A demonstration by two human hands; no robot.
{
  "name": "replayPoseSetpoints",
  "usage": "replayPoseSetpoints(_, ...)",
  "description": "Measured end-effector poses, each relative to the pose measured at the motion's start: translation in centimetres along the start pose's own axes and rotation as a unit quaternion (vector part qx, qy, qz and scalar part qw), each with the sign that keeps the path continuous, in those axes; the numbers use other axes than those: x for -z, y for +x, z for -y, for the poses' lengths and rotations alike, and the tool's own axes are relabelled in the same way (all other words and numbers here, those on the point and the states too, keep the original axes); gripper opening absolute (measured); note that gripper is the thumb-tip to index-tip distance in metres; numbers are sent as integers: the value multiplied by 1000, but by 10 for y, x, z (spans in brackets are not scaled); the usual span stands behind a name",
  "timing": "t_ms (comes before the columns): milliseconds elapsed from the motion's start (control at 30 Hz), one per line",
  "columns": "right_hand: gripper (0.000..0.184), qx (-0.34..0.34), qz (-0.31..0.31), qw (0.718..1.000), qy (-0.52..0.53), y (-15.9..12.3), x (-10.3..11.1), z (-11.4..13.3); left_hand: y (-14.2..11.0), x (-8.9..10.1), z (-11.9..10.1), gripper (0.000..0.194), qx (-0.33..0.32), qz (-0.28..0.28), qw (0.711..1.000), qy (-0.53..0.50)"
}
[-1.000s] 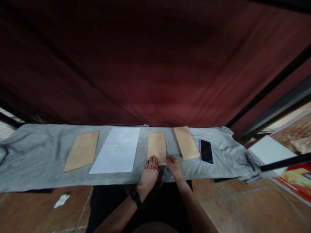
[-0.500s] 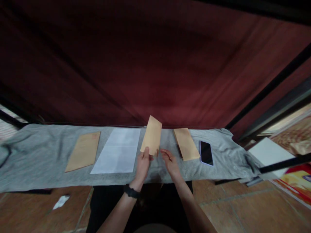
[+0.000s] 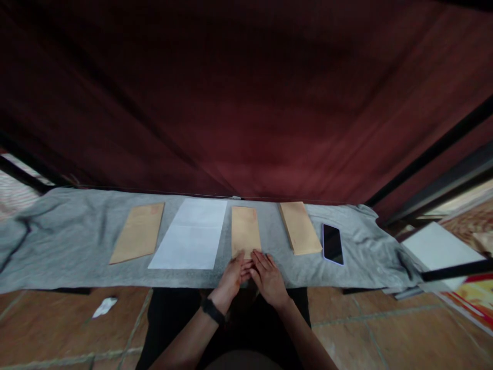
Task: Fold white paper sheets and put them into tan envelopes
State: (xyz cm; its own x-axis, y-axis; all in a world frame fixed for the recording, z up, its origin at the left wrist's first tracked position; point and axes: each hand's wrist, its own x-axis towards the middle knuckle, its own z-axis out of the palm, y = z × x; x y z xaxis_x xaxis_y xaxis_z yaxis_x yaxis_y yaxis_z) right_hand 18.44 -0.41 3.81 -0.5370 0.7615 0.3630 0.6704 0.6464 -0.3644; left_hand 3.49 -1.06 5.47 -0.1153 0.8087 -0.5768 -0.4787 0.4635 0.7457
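Note:
A brown paper envelope (image 3: 245, 231) lies on the grey cloth in front of me, its near edge at my fingers. My left hand (image 3: 233, 273), with a dark band on the wrist, has its thumb on the envelope's lower left corner and its fingers at the near edge. My right hand (image 3: 268, 275) lies palm down with fingers stretched out, their tips touching the envelope's lower right corner. To the right sits a stack of brown envelopes (image 3: 301, 227). On the left are white paper sheets (image 3: 189, 235) and another brown envelope (image 3: 138, 232).
A phone (image 3: 333, 244) in a pale purple case lies right of the stack. The grey cloth (image 3: 69, 231) covers a narrow table, with a dark red curtain (image 3: 246, 113) behind it. A white board (image 3: 441, 249) juts in at the right. A paper scrap (image 3: 105, 307) is on the tiled floor.
The envelope in my left hand has come down from a raised tilt to lie on the cloth. My right hand has moved left onto its near edge. The view has shifted slightly.

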Motion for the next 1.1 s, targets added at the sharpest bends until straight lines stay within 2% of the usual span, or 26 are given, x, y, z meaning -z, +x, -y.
replayPoseSetpoints(67, 48, -1, 8, 1000, -6, -2, 0, -1, -6, 12, -2, 57, 40, 23, 998, 51)
replayPoseSetpoints(100, 47, -4, 9, 1000, -7, -3, 0, -1, -9, 16, -2, 59, 36, 23, 995, 92)
replayPoseSetpoints(133, 46, -6, 8, 1000, -8, -4, -2, -1, -11, 19, -4, 60, 2, 15, 989, 144)
replayPoseSetpoints(167, 45, -8, 8, 1000, -11, -4, -4, -1, -12, 20, -5, 60, -61, 3, 977, 205)
replayPoseSetpoints(200, 46, -10, 8, 1000, -15, -4, -6, -1, -11, 18, -7, 59, -143, -10, 952, 270)
replayPoseSetpoints(233, 46, -11, 7, 1000, -20, -5, -9, -1, -8, 15, -10, 57, -232, -15, 913, 336)
replayPoseSetpoints(267, 45, -11, 5, 1000, -26, -5, -12, -1, -3, 10, -13, 54, -315, -9, 861, 400)
replayPoseSetpoints(300, 45, -10, 3, 999, -31, -6, -15, -1, 5, 5, -15, 52, -377, 8, 803, 462)
replayPoseSetpoints(333, 43, -8, 1, 999, -36, -7, -17, -1, 15, -1, -18, 52, -413, 28, 746, 523)
replayPoseSetpoints(400, 41, -3, -3, 999, -44, -7, -18, -1, 40, -9, -22, 55, -425, 47, 651, 627)
replayPoseSetpoints(433, 41, -1, -5, 999, -47, -7, -18, -1, 52, -12, -23, 55, -418, 45, 616, 666)
replayPoseSetpoints(467, 42, 1, -5, 999, -52, -7, -17, -1, 65, -14, -25, 56, -411, 44, 589, 694)
replayPoseSetpoints(533, 46, 6, -4, 998, -63, -6, -13, 0, 88, -14, -30, 56, -409, 37, 552, 726)
replayPoseSetpoints(667, 51, 14, -2, 997, -80, -2, -6, 3, 123, -11, -50, 57, -420, 23, 519, 744)
replayPoseSetpoints(867, 54, 12, 0, 996, -89, 0, -7, 4, 162, -14, -82, 57, -390, -27, 532, 751)
replayPoseSetpoints(967, 52, 6, 2, 997, -82, 0, -8, 3, 167, -16, -84, 56, -385, -32, 537, 750)
replayPoseSetpoints(1100, 48, -9, 9, 998, -65, -1, -9, 2, 148, -9, -69, 53, -409, 13, 525, 746)
